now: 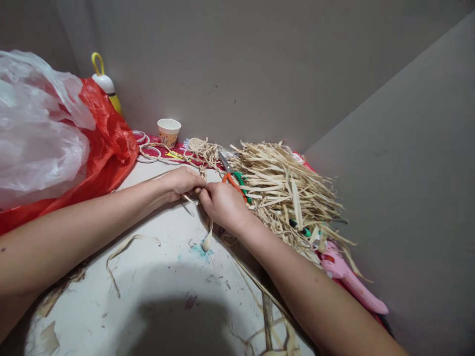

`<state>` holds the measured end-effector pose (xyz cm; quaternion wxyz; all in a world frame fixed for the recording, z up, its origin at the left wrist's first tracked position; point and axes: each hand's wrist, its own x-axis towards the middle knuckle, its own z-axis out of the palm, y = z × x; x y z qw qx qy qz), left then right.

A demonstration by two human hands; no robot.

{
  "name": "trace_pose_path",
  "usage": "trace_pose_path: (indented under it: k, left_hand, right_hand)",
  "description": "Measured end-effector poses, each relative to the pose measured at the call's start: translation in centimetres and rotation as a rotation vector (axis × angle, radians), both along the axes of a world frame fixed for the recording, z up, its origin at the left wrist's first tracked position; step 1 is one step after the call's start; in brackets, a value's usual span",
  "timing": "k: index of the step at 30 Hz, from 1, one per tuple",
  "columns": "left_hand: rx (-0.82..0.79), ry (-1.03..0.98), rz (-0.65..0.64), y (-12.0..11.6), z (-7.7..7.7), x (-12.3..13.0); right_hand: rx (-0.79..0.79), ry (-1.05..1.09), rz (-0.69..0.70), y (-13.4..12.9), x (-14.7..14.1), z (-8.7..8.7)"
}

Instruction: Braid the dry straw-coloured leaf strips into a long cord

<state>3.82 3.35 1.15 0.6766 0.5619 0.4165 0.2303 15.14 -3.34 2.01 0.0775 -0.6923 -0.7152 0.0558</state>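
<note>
My left hand (181,182) and my right hand (224,203) meet above the white tabletop (156,277), fingers pinched together on dried straw strips. A short twisted piece of straw cord (202,172) shows just beyond the fingertips. Below my right hand hangs a pale straw strip (208,239) with a wider end. A thin, light stick-like piece (189,199) pokes out under my left hand; its kind is unclear. Close beyond my right hand lie scissors (234,179) with orange and green handles, blades apart. The exact grip point is hidden by the fingers.
A large heap of dried straw strips (293,183) lies at right, with a pink-handled tool (352,279) beside it. At the back stand a paper cup (169,133) and straw braids (208,152). Red and white plastic bags (40,133) fill the left, before a yellow-and-white bottle (106,84).
</note>
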Motion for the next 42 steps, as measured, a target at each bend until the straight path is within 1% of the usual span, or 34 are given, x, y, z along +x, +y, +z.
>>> trace_pose_path:
  k: [4,6,8,10,12,13,15,17,20,22,25,27,29,32,34,35,36,38,40,41,42]
  left_hand:
    - [-0.053,-0.039,-0.005,-0.1,0.4,0.0]
    - [-0.087,-0.072,-0.023,0.0,0.5,-0.1]
    - [-0.115,-0.106,-0.052,0.2,0.6,-0.3]
    - [-0.124,-0.136,-0.084,0.5,0.6,-0.5]
    - [-0.137,-0.149,-0.128,0.9,0.5,-0.8]
    - [-0.15,-0.148,-0.153,1.0,0.5,-0.9]
    - [-0.181,-0.14,-0.196,1.2,0.5,-1.0]
    - [-0.196,-0.129,-0.21,1.3,0.5,-1.0]
    - [-0.177,-0.099,-0.199,1.3,0.4,-1.1]
    - [-0.166,-0.088,-0.21,1.2,0.3,-1.1]
    - [-0.149,-0.095,-0.215,1.3,0.2,-1.1]
    - [-0.145,-0.091,-0.206,1.4,0.2,-1.1]
    - [-0.152,-0.081,-0.206,1.6,0.2,-1.0]
    - [-0.153,-0.065,-0.211,1.8,0.0,-0.9]
    - [-0.15,-0.064,-0.218,2.0,-0.1,-0.9]
    - [-0.149,-0.068,-0.223,2.1,-0.2,-1.0]
    - [-0.149,-0.073,-0.228,2.1,-0.3,-1.0]
    - [-0.151,-0.085,-0.239,2.1,-0.4,-1.1]
    - [-0.148,-0.09,-0.244,2.1,-0.4,-1.2]
    - [-0.145,-0.089,-0.245,2.1,-0.4,-1.2]
    - [-0.144,-0.085,-0.245,2.1,-0.4,-1.2]
  right_hand:
    - [-0.03,-0.104,0.08,-0.7,-0.6,0.1]
    - [-0.056,-0.09,0.159,-1.0,-0.6,0.4]
    - [-0.11,0.02,0.246,-1.3,-0.2,1.2]
    - [-0.184,0.236,0.289,-1.4,0.6,2.2]
    - [-0.197,0.505,0.224,-1.2,1.9,3.2]
    - [-0.16,0.633,0.165,-1.1,2.5,3.7]
    - [-0.038,0.832,0.056,-0.8,3.9,4.6]
    - [0.086,0.959,-0.007,-0.7,5.0,5.4]
    - [0.218,1.066,-0.054,-0.6,6.1,6.5]
    - [0.278,1.104,-0.063,-0.4,6.4,7.4]
    - [0.288,1.139,-0.052,0.5,6.6,9.0]
    - [0.287,1.151,-0.043,1.4,6.9,10.4]
    - [0.339,1.123,-0.012,2.4,7.4,12.0]
    - [0.505,1.018,0.033,3.4,8.6,14.4]
    - [0.608,0.94,0.013,3.6,9.6,15.4]
    - [0.624,0.882,-0.005,3.5,10.2,15.6]
    - [0.611,0.804,-0.032,3.3,10.8,15.5]
    - [0.481,0.574,-0.114,2.7,12.2,14.5]
    - [0.284,0.285,-0.272,2.1,13.9,12.5]
    - [0.224,0.151,-0.373,1.8,14.8,11.3]
    - [0.197,0.011,-0.454,1.5,15.7,10.1]
